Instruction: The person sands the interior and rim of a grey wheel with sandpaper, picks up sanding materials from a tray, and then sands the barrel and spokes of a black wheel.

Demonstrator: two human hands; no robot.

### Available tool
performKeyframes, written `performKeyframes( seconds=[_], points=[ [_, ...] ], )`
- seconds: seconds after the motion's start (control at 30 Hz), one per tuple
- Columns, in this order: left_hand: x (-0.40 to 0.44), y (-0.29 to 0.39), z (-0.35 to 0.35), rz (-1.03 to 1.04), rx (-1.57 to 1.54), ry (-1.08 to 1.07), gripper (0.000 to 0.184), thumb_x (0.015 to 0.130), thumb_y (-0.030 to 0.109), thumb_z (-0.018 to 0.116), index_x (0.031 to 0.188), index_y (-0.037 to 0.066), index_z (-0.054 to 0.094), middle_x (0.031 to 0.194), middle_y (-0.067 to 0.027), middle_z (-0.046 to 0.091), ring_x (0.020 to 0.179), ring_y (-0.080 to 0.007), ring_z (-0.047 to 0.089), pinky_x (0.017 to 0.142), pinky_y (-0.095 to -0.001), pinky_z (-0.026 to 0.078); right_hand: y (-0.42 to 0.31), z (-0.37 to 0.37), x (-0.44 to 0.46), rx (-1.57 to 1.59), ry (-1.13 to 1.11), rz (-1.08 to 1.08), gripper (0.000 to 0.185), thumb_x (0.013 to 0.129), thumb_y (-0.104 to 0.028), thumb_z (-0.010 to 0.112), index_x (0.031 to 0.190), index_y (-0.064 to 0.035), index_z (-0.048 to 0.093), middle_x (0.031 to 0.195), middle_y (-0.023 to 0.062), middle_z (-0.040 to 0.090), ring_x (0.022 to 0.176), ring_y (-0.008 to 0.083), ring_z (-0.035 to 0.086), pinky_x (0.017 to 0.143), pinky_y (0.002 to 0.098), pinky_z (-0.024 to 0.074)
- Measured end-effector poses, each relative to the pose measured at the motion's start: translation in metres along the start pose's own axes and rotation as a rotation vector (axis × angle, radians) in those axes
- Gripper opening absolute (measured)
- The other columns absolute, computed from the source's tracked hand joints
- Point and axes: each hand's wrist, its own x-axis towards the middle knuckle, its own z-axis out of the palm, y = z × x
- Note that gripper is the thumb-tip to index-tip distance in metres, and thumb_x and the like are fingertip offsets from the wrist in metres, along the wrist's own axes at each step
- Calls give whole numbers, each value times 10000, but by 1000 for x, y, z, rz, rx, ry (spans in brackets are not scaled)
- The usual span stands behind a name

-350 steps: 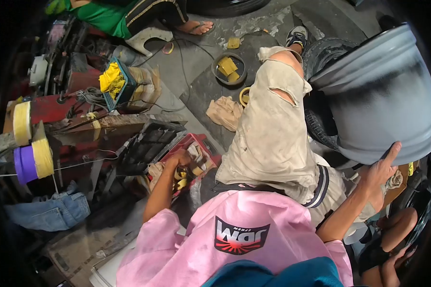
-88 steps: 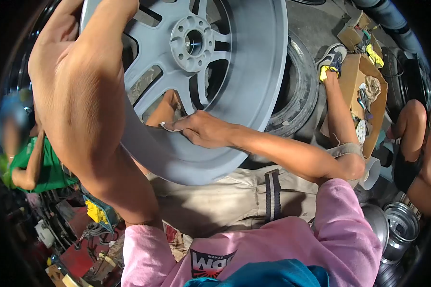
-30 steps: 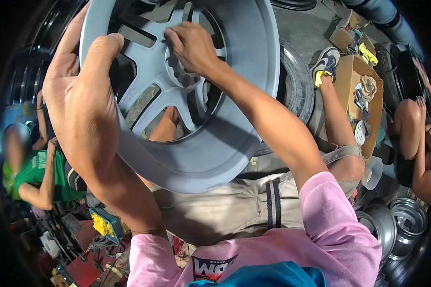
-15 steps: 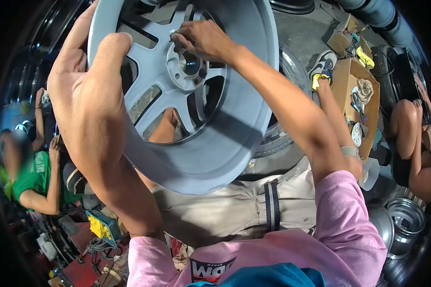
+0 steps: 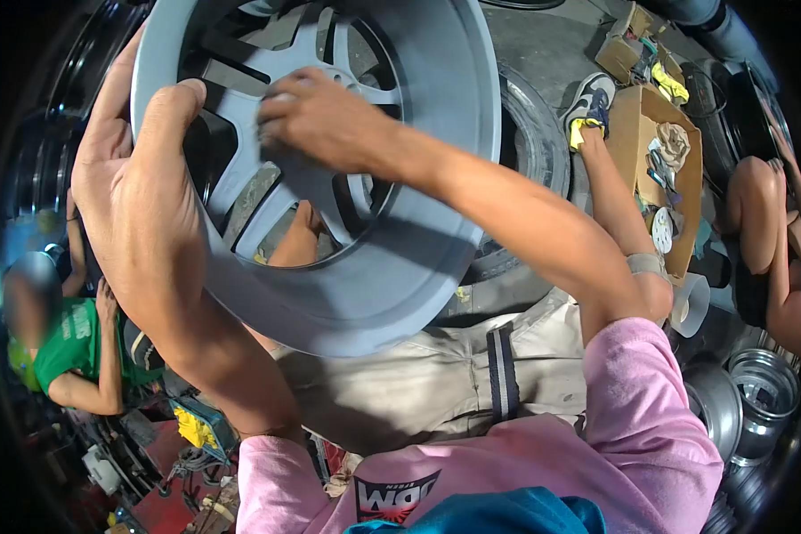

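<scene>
A grey wheel rim [image 5: 347, 307] is held tilted in front of me, its spokes and hub facing up inside the barrel. My left hand [image 5: 142, 169] grips its left edge, thumb over the lip and fingers behind. My right hand [image 5: 316, 120] is inside the rim, over the spokes beside the hub. Its fingers are curled and smeared by motion. Whatever they press on the spoke is hidden under them. Through the spoke gaps a bare leg shows.
Below the rim lies a tire [image 5: 534, 142]. To the right stands a cardboard box [image 5: 681, 231] with crumpled paper and tools. Metal wheels [image 5: 761, 383] are stacked at lower right. A person in a green shirt [image 5: 67, 343] sits at left; another person's knee [image 5: 756, 214] shows at right.
My right hand has moved down and left from the top of the hub onto the spokes. The rim has shifted slightly left with my left hand, which keeps its grip.
</scene>
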Motion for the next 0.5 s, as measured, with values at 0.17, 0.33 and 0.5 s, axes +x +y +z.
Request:
performKeyframes(
  seconds=[0.17,0.33,0.5],
  points=[
    [0,-9,-4,360,269,-69,151,978,57,593,1074,1,696,1421,-228,595,1171,-265,659,1015,-312,470,-71,25,14,-3,-140,-286,216,879,-202,609,1036,-144,745,1289,21,649,1337,257,513,1129,457,384],
    [0,-8,-2,295,210,-90,177,979,54,599,1113,-14,693,1370,-193,628,1031,-196,661,944,-275,478,-16,40,-26,-140,128,-163,258,858,-198,614,1067,-124,747,1358,27,585,1399,251,445,1183,479,334],
    [4,11,14,-238,-337,150,440,931,143,663,1333,-37,653,1122,-123,699,980,-140,632,926,-252,456,-58,34,-29,32,-38,-283,328,854,-217,617,1138,-93,727,1400,49,557,1382,250,459,1187,460,335]
  ],
)
